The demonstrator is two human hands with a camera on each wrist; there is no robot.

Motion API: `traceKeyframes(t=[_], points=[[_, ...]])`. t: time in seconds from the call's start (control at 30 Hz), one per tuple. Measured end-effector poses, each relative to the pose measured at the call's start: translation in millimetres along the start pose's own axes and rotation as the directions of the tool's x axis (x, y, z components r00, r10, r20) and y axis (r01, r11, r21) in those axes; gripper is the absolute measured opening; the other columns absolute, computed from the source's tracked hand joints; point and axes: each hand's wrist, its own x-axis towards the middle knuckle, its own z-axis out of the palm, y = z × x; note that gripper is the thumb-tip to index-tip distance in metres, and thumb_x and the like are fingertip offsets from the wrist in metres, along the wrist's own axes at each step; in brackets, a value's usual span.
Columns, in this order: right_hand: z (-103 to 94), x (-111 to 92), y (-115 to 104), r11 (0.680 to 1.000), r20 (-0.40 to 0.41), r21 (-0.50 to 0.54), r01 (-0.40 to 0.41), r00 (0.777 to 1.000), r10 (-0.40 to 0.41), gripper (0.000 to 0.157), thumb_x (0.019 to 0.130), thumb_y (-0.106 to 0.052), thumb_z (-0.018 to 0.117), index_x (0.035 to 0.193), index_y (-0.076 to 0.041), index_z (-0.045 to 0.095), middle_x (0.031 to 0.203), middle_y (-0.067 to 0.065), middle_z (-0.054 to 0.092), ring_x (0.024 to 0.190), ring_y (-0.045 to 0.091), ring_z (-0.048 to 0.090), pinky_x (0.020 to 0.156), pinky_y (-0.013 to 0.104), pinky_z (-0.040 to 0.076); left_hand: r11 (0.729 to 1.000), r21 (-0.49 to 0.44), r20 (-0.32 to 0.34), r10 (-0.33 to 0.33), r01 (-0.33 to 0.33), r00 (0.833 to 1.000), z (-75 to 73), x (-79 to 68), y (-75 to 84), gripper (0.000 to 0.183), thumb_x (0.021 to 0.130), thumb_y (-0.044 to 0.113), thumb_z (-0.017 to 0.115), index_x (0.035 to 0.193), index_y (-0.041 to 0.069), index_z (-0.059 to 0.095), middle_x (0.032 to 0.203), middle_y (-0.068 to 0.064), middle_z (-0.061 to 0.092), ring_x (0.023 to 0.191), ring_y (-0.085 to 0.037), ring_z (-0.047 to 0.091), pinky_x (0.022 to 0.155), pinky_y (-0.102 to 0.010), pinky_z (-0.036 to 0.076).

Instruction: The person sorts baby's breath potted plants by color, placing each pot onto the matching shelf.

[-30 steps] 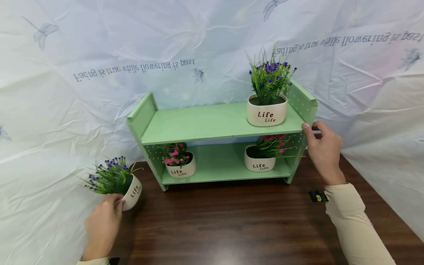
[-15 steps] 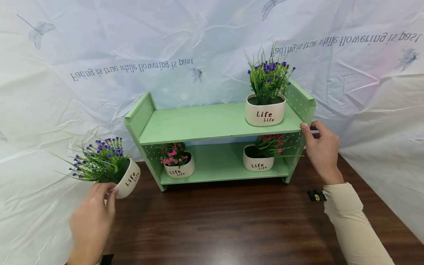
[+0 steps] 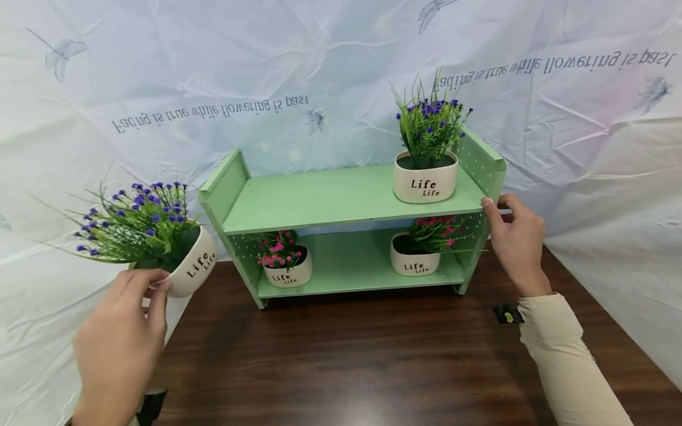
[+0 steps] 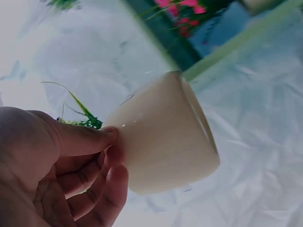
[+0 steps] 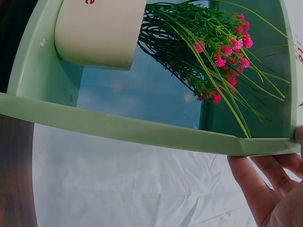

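At the left of the head view, my left hand (image 3: 119, 337) pinches the rim of a white "Life" flowerpot (image 3: 194, 269) with purple flowers. That pot is tilted and held up off the table, left of a green two-tier shelf (image 3: 314, 198). The left wrist view shows thumb and fingers on the pot's (image 4: 165, 137) near edge. My right hand (image 3: 517, 242) grips the shelf's right side panel, its thumb on the front at upper-board height. In the right wrist view, the fingers (image 5: 253, 182) lie against the outside of that panel.
A purple-flowered pot (image 3: 426, 184) stands at the right of the upper board. On the lower board stand pink-flowered pots, one at left (image 3: 290, 273) and one at right (image 3: 415, 263). A printed cloth (image 3: 346, 71) hangs behind the dark wooden table (image 3: 351, 361).
My left hand has raised the purple-flowered pot from near the table, moving it up, to the left and closer to the camera. The right hand stays on the shelf.
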Motion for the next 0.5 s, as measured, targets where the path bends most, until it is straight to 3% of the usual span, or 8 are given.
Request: traceKeyframes(t=[0.2, 0.5], points=[[-1.3, 0, -1, 1.0, 0.005, 0.006, 0.002, 1.0, -0.002, 0.034, 0.097, -0.036, 0.064, 0.098, -0.002, 0.068, 0.089, 0.019, 0.073, 0.071, -0.03, 0.044, 0.064, 0.002, 0.034, 0.999, -0.024, -0.006, 0.044, -0.044, 0.999, -19.3, 17.9, 15.7, 0.014, 0.09, 0.012, 0.072, 0.103, 0.007, 0.072, 0.095, -0.01, 0.069, 0.065, -0.031, 0.067, 0.044, -0.028, 0.039], [0.5, 0, 1, 1.0, -0.004, -0.006, 0.026, 1.0, -0.026, 0.033, 0.097, -0.034, 0.065, 0.096, -0.002, 0.068, 0.087, 0.019, 0.072, 0.072, -0.031, 0.042, 0.065, 0.004, 0.034, 0.989, -0.059, 0.007, 0.135, -0.134, 0.991, -27.6, 35.3, 35.8, 0.015, 0.088, 0.006, 0.073, 0.103, 0.008, 0.072, 0.096, -0.006, 0.069, 0.075, -0.023, 0.065, 0.057, -0.023, 0.04]])
